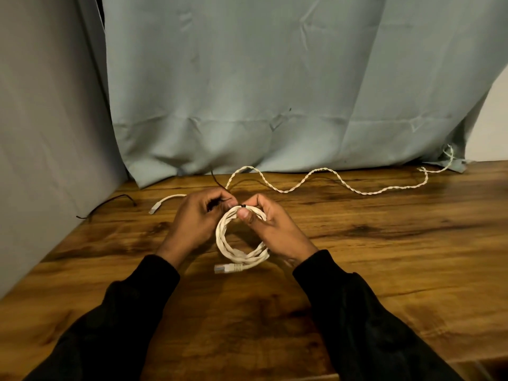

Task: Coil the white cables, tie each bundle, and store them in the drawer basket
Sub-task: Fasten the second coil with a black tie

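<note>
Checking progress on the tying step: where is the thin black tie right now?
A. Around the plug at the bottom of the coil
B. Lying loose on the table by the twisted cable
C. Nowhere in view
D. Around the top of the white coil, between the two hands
D: the black tie sits on the top of the white coil, pinched between the left hand and the right hand.

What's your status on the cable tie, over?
Right hand pinches coil at top; left hand works black tie round it. Second cable uncoiled on table. Nothing in the way.
</note>
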